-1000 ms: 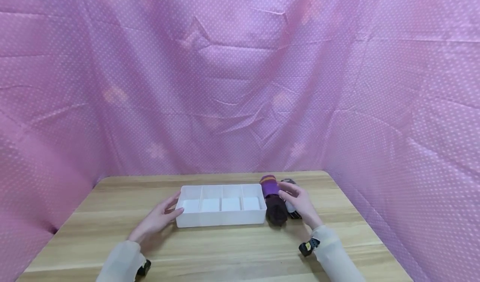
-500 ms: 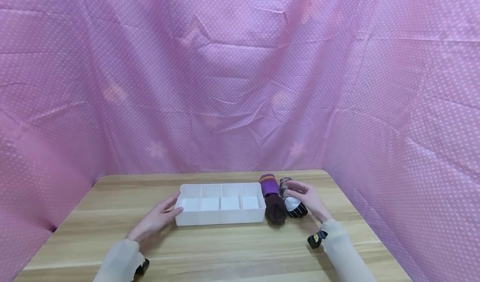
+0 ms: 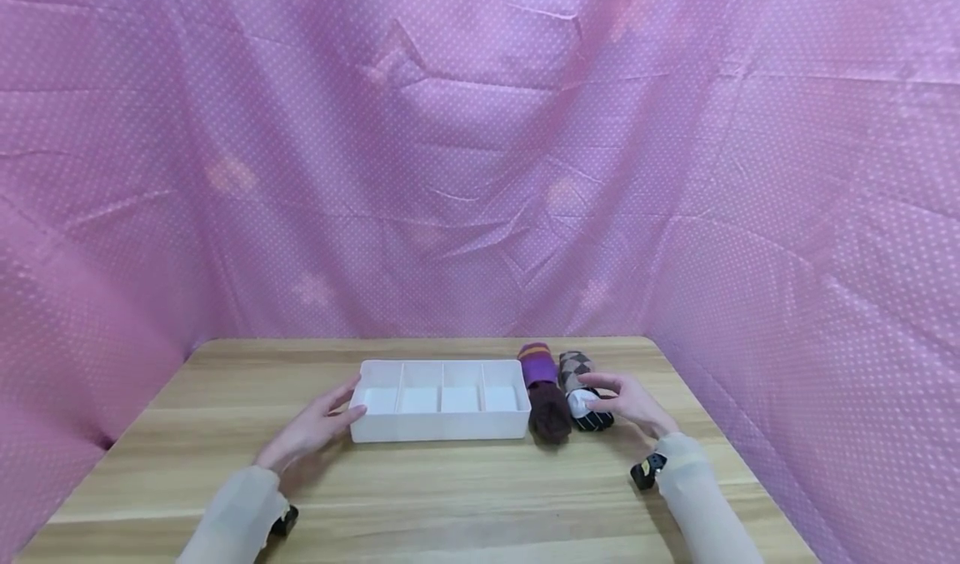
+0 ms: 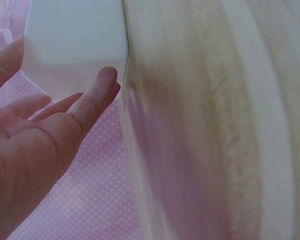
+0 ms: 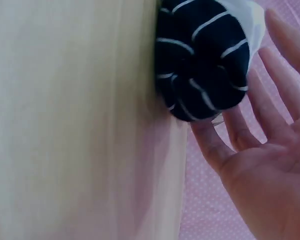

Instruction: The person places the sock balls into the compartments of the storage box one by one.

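Observation:
A white box with compartments (image 3: pixel 442 426) stands mid-table. My left hand (image 3: pixel 311 426) is at its left end, thumb by the front corner and fingers toward the back; in the left wrist view the thumb (image 4: pixel 97 92) touches or nearly touches the wall. Against the box's right end lie a purple rolled sock (image 3: pixel 537 368) with an orange stripe and a dark brown one (image 3: pixel 550 414). Beside them are an argyle rolled sock (image 3: pixel 572 367) and a black, white-striped roll (image 5: pixel 205 60) with a white part (image 3: pixel 581 401). My right hand (image 3: pixel 633 404) rests beside these, fingers spread, gripping nothing.
The wooden table (image 3: pixel 450 506) has rounded back corners. Pink dotted cloth (image 3: pixel 450 172) hangs behind it and along both sides. A small black device (image 3: pixel 648 470) sits on my right wrist, another (image 3: pixel 285 521) on my left.
My right hand has moved right and toward me, off the purple roll and along the argyle and white rolls, uncovering them. The left hand stays at the box's end.

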### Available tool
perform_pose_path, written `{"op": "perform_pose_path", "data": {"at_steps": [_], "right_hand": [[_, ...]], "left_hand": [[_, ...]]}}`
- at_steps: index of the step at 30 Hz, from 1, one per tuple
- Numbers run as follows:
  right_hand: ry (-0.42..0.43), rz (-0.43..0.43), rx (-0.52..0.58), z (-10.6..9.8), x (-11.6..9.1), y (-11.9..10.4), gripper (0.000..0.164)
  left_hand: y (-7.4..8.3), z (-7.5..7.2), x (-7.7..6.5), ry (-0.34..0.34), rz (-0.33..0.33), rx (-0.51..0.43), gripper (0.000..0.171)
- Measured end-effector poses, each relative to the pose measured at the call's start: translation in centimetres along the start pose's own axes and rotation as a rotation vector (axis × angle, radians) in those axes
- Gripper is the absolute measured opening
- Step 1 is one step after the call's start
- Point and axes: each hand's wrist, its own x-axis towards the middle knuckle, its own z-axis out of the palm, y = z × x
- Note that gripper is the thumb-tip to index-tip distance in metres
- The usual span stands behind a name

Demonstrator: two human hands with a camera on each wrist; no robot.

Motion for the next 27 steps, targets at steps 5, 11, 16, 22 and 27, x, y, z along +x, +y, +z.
{"op": "perform_pose_path", "data": {"at_steps": [5, 11, 16, 22, 27], "right_hand": [[-0.042, 0.021, -0.023, 0.0, -0.2, 0.4, 0.06], [-0.042, 0.01, -0.018, -0.1, 0.2, 0.9, 0.06], [-0.077, -0.011, -0.048, -0.1, 0.2, 1.1, 0.06], [-0.127, 0.011, -0.09, 0.1, 0.1, 1.0, 0.058], [-0.118, -0.004, -0.121, 0.7, 0.2, 0.9, 0.055]], "left_hand": [[0.0, -0.2, 0.2, -0.017, -0.014, -0.029, 0.08], [0.2, -0.5, 0.7, -0.018, -0.018, -0.034, 0.082], [0.1, -0.6, 0.9, -0.027, -0.003, -0.031, 0.082], [-0.1, -0.7, 0.9, -0.027, -0.008, -0.05, 0.082], [-0.4, -0.6, 1.0, -0.023, 0.012, -0.061, 0.079]]}}
